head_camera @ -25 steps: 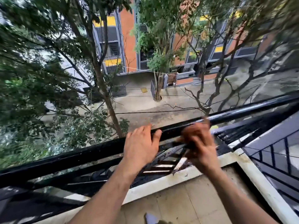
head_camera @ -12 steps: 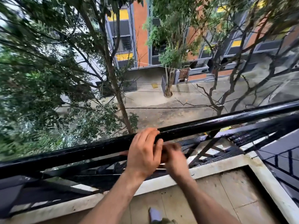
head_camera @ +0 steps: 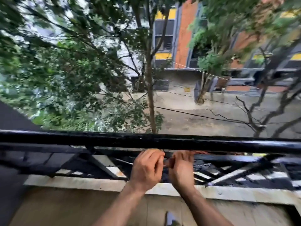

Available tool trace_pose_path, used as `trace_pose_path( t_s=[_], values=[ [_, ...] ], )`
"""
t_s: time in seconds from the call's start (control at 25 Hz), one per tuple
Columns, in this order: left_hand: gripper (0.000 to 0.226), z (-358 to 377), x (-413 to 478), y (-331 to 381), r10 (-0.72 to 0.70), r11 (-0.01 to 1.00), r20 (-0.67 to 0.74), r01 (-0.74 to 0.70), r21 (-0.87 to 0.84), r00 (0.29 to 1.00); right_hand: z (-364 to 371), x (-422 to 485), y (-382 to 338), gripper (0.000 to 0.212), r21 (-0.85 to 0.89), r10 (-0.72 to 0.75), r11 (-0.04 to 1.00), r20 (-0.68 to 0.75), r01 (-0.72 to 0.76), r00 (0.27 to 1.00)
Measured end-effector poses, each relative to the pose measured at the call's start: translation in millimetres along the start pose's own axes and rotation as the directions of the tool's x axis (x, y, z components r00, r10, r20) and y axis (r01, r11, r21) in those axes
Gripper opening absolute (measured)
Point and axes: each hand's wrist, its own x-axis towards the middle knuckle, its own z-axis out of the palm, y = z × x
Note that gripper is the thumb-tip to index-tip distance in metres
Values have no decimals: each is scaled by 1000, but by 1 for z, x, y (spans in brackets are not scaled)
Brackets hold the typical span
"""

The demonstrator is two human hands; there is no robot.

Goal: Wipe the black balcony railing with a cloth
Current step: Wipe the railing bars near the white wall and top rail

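I stand at a balcony edge, looking out over the black railing (head_camera: 114,141). Its thick top rail runs level across the whole view from left to right, and a lattice of thinner black bars (head_camera: 101,162) below it sits on a pale ledge (head_camera: 73,182). The paint looks glossy and faintly speckled; the blur keeps me from telling whether that is water or dust. My left hand (head_camera: 146,170) and right hand (head_camera: 181,170) sit side by side, nearly touching, just under the top rail near the middle. Both have their fingers curled. The right hand grips a reddish cloth (head_camera: 201,152), which shows as a thin strip trailing right along the rail's underside. The left hand seems to pinch the cloth's near end between the two hands, though that part is small and smeared. I judge the wiping to be under way on the rail's underside; how much is already clean I cannot tell. The next move, I think, calls for pressing the cloth snug to the metal and sliding it along without snagging on the lattice joints. Beyond the railing are trees (head_camera: 73,79) and a street (head_camera: 195,115) far below.
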Motion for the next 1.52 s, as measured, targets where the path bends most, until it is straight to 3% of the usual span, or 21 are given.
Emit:
trace_pose_path(
  t_s=[0.12, 0.16, 0.24, 0.28, 0.4, 0.48, 0.52, 0.6, 0.64, 0.68, 0.72, 0.76, 0.8, 0.84, 0.92, 0.96, 1.12, 1.24, 1.36, 1.44, 1.52],
  values=[
    [20, -47, -8, -24, -85, 996, -104, 83, -25, 991, 40, -17, -94, 37, 466, 76, 854, 329, -232, 941],
    [21, -62, -13, -35, -141, 990, -142, 137, -37, 980, 47, -22, -117, 35, 577, 129, 730, 409, -366, 903],
    [22, -91, -26, -61, -259, 966, -221, 252, -57, 940, 48, -24, -150, 23, 728, 254, 357, 527, -585, 811],
    [20, -104, -33, -75, -317, 948, -251, 311, -64, 915, 44, -23, -157, 24, 729, 287, 206, 593, -653, 753],
    [20, -144, -58, -113, -425, 903, -314, 422, -83, 849, 35, -30, -164, 33, 707, 354, -57, 674, -705, 648],
    [24, -168, -68, -132, -433, 899, -342, 429, -93, 834, 28, -51, -183, 31, 508, 122, -306, 860, -805, 496],
    [25, -178, -70, -141, -419, 905, -352, 415, -90, 837, 26, -62, -200, 26, 421, 9, -328, 896, -846, 443],
    [25, -196, -68, -151, -360, 930, -366, 361, -67, 858, 10, -76, -235, 5, 421, -149, -224, 877, -879, 458],
    [25, -205, -66, -156, -326, 942, -374, 331, -54, 868, 0, -76, -248, 1, 451, -154, -178, 865, -875, 477],
    [24, -214, -63, -160, -296, 952, -380, 301, -47, 876, -15, -70, -260, 9, 550, -57, -99, 829, -829, 556],
    [24, -222, -59, -163, -267, 962, -382, 271, -44, 885, -30, -61, -270, 14, 692, 19, 95, 717, -715, 697],
    [23, -228, -54, -165, -233, 971, -379, 237, -38, 896, -47, -48, -279, 15, 774, -51, 418, 543, -476, 838],
    [22, -233, -50, -167, -197, 979, -369, 201, -28, 908, -51, -38, -277, 19, 657, -170, 740, 390, -143, 905],
    [22, -236, -45, -168, -160, 986, -355, 165, -17, 921, -52, -28, -267, 21, 333, -267, 927, 266, 172, 926],
    [22, -238, -37, -170, -105, 994, -321, 108, -9, 941, -51, -7, -235, 31, -213, -336, 906, 165, 366, 927],
    [23, -238, -34, -173, -93, 995, -310, 95, -11, 946, -48, 1, -225, 38, -292, -348, 871, 205, 396, 915],
    [31, -238, -27, -187, -183, 983, -274, 167, -81, 944, -14, 25, -263, 62, -328, -394, 785, 391, 526, 832],
    [38, -240, -17, -194, -270, 962, -255, 247, -120, 928, 36, 27, -348, 64, -195, -536, 762, 346, 617, 770],
    [48, -244, -8, -201, -385, 920, -252, 350, -174, 888, 58, 21, -376, 73, -223, -561, 732, 339, 644, 755],
    [52, -238, -4, -196, -368, 928, -160, 372, -6, 916, 42, 22, -346, 78, -257, -547, 730, 336, 633, 767],
    [62, -226, -5, -188, -315, 935, -9, 312, 167, 949, 14, 28, -307, 80, -310, -385, 814, 346, 492, 855]
  ],
)
